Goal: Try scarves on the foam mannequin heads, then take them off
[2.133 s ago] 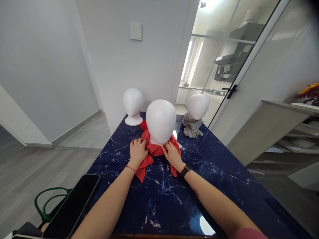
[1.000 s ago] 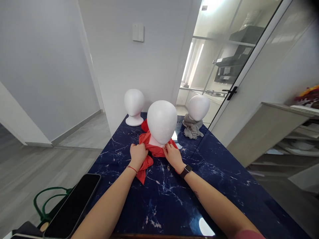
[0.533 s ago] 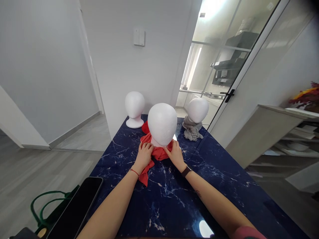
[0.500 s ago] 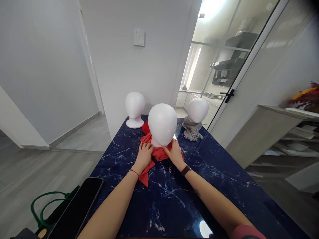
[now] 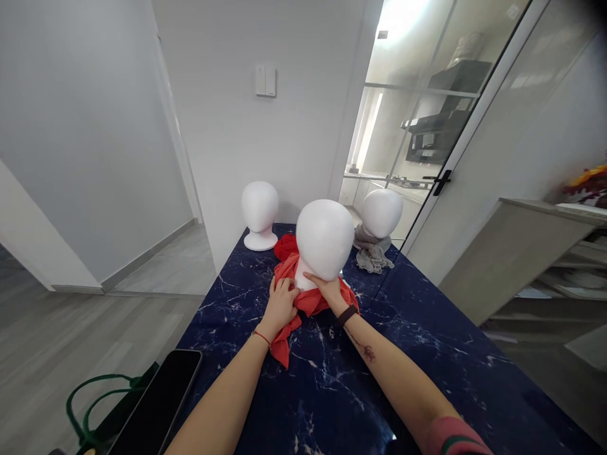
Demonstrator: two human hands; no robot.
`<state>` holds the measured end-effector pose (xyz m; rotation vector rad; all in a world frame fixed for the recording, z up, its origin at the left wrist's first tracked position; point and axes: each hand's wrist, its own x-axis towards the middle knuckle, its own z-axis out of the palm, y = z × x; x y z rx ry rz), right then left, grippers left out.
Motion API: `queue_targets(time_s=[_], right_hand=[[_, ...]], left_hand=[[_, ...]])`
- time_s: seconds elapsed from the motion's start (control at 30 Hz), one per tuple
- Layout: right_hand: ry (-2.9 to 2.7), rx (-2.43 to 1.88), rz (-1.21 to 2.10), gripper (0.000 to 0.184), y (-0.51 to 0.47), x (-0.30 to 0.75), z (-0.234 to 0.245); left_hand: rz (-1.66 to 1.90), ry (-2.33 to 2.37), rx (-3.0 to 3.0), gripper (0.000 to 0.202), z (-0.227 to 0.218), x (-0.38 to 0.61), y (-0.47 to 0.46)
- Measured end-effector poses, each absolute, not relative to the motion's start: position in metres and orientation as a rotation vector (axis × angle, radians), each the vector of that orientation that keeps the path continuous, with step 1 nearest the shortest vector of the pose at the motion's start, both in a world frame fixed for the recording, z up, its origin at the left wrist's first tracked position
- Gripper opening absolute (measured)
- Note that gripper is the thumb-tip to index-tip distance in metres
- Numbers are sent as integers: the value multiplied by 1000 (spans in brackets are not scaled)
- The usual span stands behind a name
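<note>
A white foam mannequin head [image 5: 325, 237] stands in the middle of the table, tilted slightly, with a coral-red scarf [image 5: 312, 303] bunched around its neck. The fingers of my left hand [image 5: 281, 304] are curled on the scarf left of the neck, and one end of the cloth hangs forward beneath it. My right hand [image 5: 331, 292] grips the neck just below the head, its thumb across the front; the other fingers are hidden behind. A darker red cloth [image 5: 285, 247] lies behind the scarf.
Another bare foam head [image 5: 260, 212] stands at the back left. At the back right, a third head [image 5: 382, 213] wears a grey scarf [image 5: 373, 254]. A dark phone-like slab [image 5: 156, 404] and green-handled bag [image 5: 90, 404] are at the left edge of the blue marbled table [image 5: 327, 373].
The middle head has shifted right and tilted in the picture. My right hand has come further round the neck, thumb now across its front. My left hand stays on the scarf.
</note>
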<state>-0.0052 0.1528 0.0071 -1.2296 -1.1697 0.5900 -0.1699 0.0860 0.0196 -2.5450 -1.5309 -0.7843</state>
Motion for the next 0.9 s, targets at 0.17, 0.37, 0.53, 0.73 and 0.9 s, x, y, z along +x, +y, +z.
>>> queue_targets(time_s=[0.17, 0.37, 0.53, 0.73, 0.9], right_hand=[[-979, -1071, 853, 64, 149, 8, 42], [-948, -954, 1092, 46, 138, 30, 85], [-926, -908, 955, 50, 135, 59, 115], [-975, -920, 579, 56, 124, 75, 139], [-975, -946, 590, 56, 118, 75, 147]], left_hand=[[-825, -1584, -2421, 26, 25, -160, 83], [-786, -1917, -2217, 32, 11, -171, 93], [-753, -1975, -2361, 37, 10, -181, 99], [-777, -2054, -2355, 16, 19, -173, 92], [-1714, -1971, -1714, 18, 37, -189, 89]])
